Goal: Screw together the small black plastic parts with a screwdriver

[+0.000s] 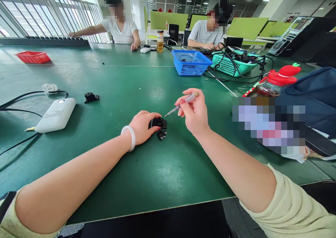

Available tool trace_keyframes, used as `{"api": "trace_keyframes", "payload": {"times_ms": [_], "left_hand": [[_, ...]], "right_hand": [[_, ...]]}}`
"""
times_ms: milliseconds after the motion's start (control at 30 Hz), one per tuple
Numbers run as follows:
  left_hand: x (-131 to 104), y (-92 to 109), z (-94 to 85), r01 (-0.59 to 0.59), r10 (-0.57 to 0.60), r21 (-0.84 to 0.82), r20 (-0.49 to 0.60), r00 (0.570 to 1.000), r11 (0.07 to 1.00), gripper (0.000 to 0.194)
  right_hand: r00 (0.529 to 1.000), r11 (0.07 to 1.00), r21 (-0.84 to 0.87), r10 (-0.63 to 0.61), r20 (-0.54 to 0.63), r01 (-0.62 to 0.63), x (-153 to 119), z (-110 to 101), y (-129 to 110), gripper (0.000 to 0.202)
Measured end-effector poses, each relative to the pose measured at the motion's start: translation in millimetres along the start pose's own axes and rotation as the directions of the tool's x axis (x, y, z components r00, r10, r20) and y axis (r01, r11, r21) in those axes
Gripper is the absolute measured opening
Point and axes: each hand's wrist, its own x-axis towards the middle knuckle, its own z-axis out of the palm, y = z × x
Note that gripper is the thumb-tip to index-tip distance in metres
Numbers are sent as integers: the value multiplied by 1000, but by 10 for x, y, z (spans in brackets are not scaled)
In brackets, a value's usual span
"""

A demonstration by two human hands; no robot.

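My left hand (144,126), with a white band at the wrist, grips a small black part (160,123) on the green table (181,168) between thumb and fingers. A smaller black piece with shiny metal bits (161,135) lies just below it. In my right hand (194,111) is a thin screwdriver (183,104) with a clear handle, held between thumb and fingers. Its tip points down and left, close to the black part's upper right; whether it touches cannot be made out.
A white power bank (56,115) with cables and a black part (91,97) lie left. Blue (191,63) and teal baskets (232,66), the latter with cables, stand farther back. A red-lidded jar (275,82) and dark bag (312,97) are right. Two people sit opposite.
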Motion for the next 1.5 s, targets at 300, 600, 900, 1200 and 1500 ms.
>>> {"api": "trace_keyframes", "payload": {"times_ms": [300,600,900,1200,1500], "left_hand": [[6,17,-13,-23,23,-5,15,1000,1000,42],[6,16,-11,-17,17,-21,9,1000,1000,42],[10,-2,2,-29,29,-19,-9,1000,999,39],[9,0,3,-29,29,-7,-13,999,1000,40],[4,15,3,-28,28,-10,8,1000,1000,36]], "right_hand": [[988,990,-60,130,83,-125,18,31,109,30],[996,972,-234,48,70,-30,34,-3,129,45],[971,959,-185,-190,146,216,-89,41,16,42],[924,934,-253,-155,349,252,-73,42,-17,41],[901,888,-240,-319,293,392,-141,50,-111,31]]}}
